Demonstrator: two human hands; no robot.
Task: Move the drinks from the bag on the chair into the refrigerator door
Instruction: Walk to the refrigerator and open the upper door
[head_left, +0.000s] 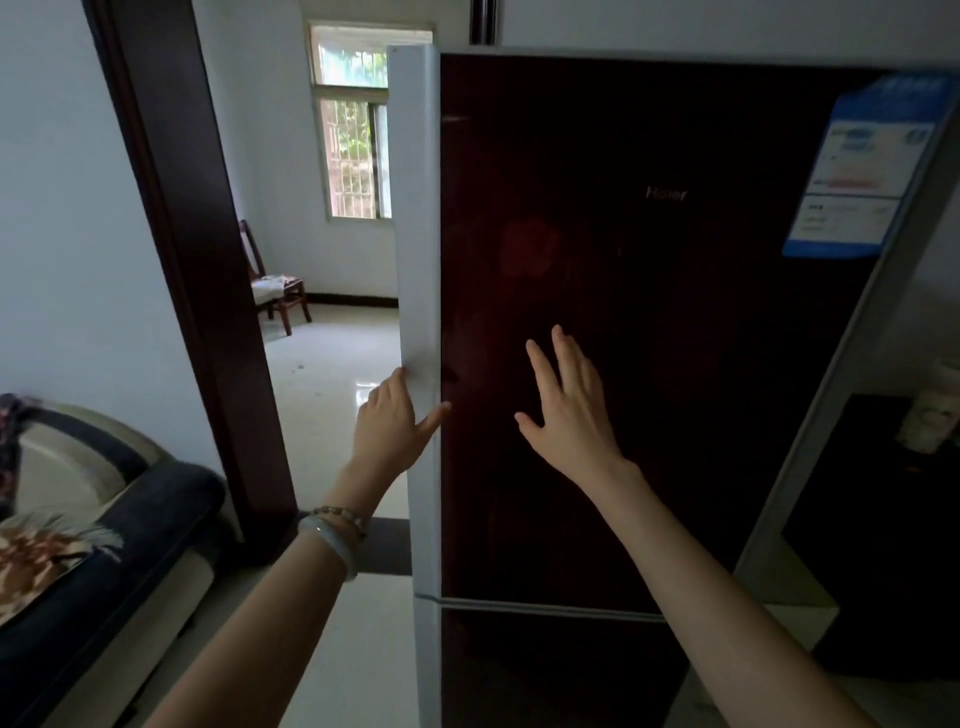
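Observation:
A tall refrigerator with a dark red glossy upper door and a white left edge fills the middle and right. My left hand rests on that white edge at about handle height, fingers wrapped behind it, thumb on the front. My right hand lies flat against the door front with fingers spread. A wooden chair with something pale on its seat stands in the far room beyond the doorway. No drinks are visible.
A dark brown door frame stands left of the refrigerator. A sofa with a dark blanket sits at the lower left. A dark cabinet with a pale container stands right. A blue label is on the door.

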